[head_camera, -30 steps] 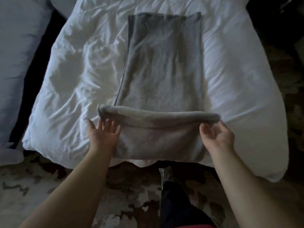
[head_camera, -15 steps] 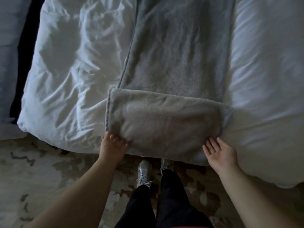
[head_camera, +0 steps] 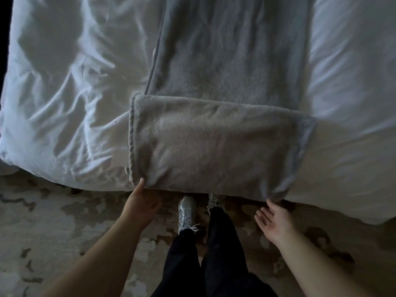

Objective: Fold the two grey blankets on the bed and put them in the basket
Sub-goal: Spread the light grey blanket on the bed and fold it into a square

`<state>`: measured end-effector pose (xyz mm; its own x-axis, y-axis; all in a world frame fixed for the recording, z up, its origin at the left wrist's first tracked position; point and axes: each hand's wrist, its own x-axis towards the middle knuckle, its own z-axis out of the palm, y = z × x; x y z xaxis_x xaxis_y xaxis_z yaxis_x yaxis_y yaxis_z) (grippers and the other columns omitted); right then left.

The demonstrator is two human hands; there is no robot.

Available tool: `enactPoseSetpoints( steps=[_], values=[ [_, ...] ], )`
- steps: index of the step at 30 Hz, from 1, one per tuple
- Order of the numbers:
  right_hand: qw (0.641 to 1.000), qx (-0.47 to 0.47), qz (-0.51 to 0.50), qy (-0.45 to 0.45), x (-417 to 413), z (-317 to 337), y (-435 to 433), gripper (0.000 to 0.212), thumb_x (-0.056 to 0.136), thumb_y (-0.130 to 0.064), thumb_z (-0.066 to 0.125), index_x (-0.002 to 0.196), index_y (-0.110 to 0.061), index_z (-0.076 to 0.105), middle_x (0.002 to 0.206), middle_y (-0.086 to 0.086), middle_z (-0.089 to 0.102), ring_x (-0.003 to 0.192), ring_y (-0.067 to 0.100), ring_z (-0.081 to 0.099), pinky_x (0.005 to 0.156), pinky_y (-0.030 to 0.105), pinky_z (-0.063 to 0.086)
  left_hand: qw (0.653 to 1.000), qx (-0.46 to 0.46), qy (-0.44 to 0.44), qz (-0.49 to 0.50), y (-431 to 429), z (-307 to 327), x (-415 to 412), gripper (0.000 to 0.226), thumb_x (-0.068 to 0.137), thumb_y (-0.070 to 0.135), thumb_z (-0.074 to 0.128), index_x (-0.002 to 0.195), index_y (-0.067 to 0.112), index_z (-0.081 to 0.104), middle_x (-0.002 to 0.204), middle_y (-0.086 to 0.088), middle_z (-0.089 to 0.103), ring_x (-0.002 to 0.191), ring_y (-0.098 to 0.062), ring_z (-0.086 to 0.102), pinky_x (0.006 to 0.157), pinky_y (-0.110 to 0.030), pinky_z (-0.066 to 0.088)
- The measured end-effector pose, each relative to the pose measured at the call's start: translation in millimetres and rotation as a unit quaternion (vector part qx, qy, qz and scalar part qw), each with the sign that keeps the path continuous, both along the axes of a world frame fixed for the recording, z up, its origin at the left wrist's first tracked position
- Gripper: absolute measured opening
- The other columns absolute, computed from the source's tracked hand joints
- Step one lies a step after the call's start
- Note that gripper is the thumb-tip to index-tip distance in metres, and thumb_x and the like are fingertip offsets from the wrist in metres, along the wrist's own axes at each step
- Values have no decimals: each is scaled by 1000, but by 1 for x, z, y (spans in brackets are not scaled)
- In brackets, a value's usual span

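Grey blanket (head_camera: 214, 146) lies as a long strip up the bed (head_camera: 64, 103), its near end folded back and overhanging the edge at 6 o'clock. I judge that overhang could slide floorward and undo the fold if I lift unevenly. My left hand (head_camera: 141, 209) touches its 7 o'clock corner, fingers hidden beneath, grasp unclear; my right hand (head_camera: 272, 219) waits flat-palmed and empty just below the 5 o'clock corner.
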<state>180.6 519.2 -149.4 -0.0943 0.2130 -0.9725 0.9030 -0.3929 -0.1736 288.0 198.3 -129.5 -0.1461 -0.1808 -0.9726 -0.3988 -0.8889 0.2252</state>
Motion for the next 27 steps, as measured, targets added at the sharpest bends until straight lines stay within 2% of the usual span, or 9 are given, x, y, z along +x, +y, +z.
enactPoseSetpoints(
  steps=[3, 6, 11, 13, 17, 20, 22, 24, 27],
  values=[
    [999, -31, -36, 22, -4, -22, 2, 49, 96, -26, 54, 139, -7, 41, 149, 16, 35, 141, 30, 29, 112, 44, 30, 999, 15, 24, 14, 1, -23, -4, 55, 85, 56, 57, 116, 11, 62, 112, -10, 69, 113, -28, 59, 108, -47, 38],
    [993, -66, -80, 60, -13, -30, 1, 46, 96, -25, 54, 139, -15, 42, 146, 11, 40, 139, 27, 34, 112, 45, 28, 995, 27, 41, 92, 6, -28, -19, 52, 85, 54, 59, 117, 13, 61, 120, -8, 64, 117, -27, 57, 105, -46, 41],
    [989, -87, -100, 63, -25, 23, -1, 19, 91, -17, 60, 109, -21, 59, 108, 6, 61, 93, 24, 57, 79, 40, 44, 976, 82, 79, 183, 17, 30, -43, 61, 81, 44, 68, 128, 7, 56, 124, -20, 62, 117, -36, 56, 106, -52, 38],
    [985, -99, -121, 78, -27, 56, 0, 11, 90, -17, 59, 101, -20, 59, 103, 9, 62, 91, 28, 58, 78, 42, 45, 973, 70, 88, 202, 22, 65, -46, 54, 78, 37, 72, 123, 9, 60, 115, -19, 67, 110, -36, 61, 99, -54, 44],
    [953, -152, -207, 160, -38, 135, 2, 25, 81, -11, 60, 105, -17, 62, 101, 12, 65, 94, 33, 58, 85, 47, 44, 962, 51, 148, 221, 18, 140, -61, 42, 76, 28, 71, 113, 9, 63, 105, -18, 71, 95, -36, 66, 74, -51, 54],
    [931, -179, -204, 242, -57, 185, 0, 29, 89, -14, 52, 117, -20, 59, 97, 11, 71, 97, 31, 58, 88, 46, 45, 955, 28, 208, 209, 8, 185, -81, 46, 78, 26, 69, 120, 10, 62, 115, -14, 68, 108, -33, 62, 94, -51, 48],
    [920, -183, -179, 297, -78, 214, 0, 27, 89, -10, 46, 111, -18, 60, 86, 10, 74, 96, 30, 59, 91, 45, 44, 954, 2, 236, 186, 2, 208, -96, 46, 80, 27, 68, 123, 11, 62, 117, -11, 68, 111, -30, 61, 99, -49, 45],
    [911, -177, -173, 331, -103, 240, 0, 29, 84, -6, 48, 109, -15, 60, 104, 11, 69, 110, 32, 55, 100, 47, 39, 950, -28, 259, 170, -2, 227, -112, 38, 80, 28, 67, 113, 9, 65, 110, -9, 70, 107, -28, 63, 92, -46, 48],
    [896, -173, -178, 369, -126, 261, 1, 41, 90, -9, 50, 131, -13, 50, 135, 13, 51, 128, 31, 46, 105, 45, 35, 948, -61, 261, 172, -3, 243, -127, 28, 83, 31, 65, 98, 8, 62, 109, -10, 66, 100, -28, 62, 91, -45, 47]
  ],
)
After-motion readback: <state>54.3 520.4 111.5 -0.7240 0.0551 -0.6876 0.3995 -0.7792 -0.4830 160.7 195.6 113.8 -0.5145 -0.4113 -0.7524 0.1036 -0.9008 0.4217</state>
